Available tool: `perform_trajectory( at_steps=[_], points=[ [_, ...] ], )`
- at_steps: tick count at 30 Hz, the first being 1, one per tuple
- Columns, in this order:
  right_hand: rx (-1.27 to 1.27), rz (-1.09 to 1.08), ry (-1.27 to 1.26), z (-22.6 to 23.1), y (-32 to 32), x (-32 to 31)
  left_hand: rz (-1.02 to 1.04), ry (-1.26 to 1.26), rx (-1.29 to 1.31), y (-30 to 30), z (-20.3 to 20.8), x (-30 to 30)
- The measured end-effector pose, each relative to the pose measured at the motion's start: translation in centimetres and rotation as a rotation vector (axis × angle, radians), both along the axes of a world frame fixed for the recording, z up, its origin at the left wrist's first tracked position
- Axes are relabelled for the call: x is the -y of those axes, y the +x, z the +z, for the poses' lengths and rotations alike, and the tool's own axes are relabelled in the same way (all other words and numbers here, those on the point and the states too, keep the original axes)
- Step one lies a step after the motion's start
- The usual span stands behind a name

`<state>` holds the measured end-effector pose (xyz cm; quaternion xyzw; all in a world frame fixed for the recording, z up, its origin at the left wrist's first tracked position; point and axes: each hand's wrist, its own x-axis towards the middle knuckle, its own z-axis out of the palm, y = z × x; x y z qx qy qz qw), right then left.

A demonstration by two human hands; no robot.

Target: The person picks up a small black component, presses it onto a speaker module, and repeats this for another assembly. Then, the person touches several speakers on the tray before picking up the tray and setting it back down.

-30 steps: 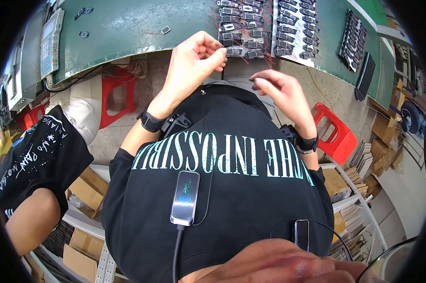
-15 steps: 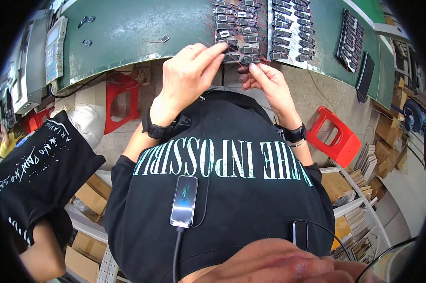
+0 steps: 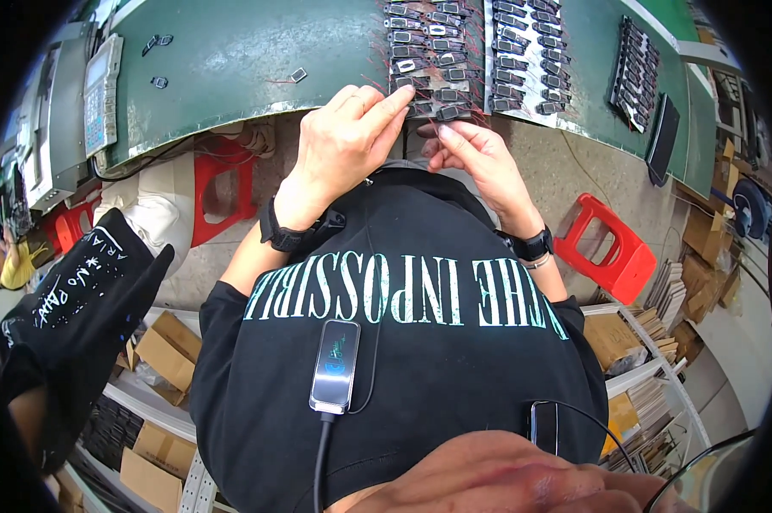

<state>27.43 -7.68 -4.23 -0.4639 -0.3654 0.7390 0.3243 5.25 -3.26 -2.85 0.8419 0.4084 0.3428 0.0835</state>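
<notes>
Rows of small black speaker-like modules [image 3: 407, 65] with thin red wires lie on a sheet at the table's near edge. My left hand [image 3: 347, 137] reaches in from the left, index finger and thumb close together at the tip, over the nearest modules of the left column. Just beyond the table edge, my right hand [image 3: 484, 167] is closed, its thumb beside the nearest module [image 3: 451, 112] and its other fingers curled below. Whatever either hand pinches is too small or hidden to make out.
A second sheet of modules [image 3: 510, 61] lies to the right, with a further black batch [image 3: 634, 73] beyond. One loose module [image 3: 298, 75] sits left on the green table [image 3: 223, 81]. A red stool [image 3: 608, 248] stands at right; another person's black shirt [image 3: 78, 299] is at left.
My right hand has shifted slightly left and down, its thumb drawing off the nearest module. My left hand has barely moved. The person at left has leaned farther away.
</notes>
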Motion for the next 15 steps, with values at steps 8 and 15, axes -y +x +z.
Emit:
perform_trajectory(
  at_steps=[8,15],
  points=[
    [0.739,0.012,0.991,5.2,-0.9,-3.3,0.0,0.028,-0.027,-0.5,0.0,0.2],
    [0.854,0.069,1.211,4.1,-2.7,-4.6,-0.011,0.055,-0.032,-0.7,-0.1,0.1]
  ],
)
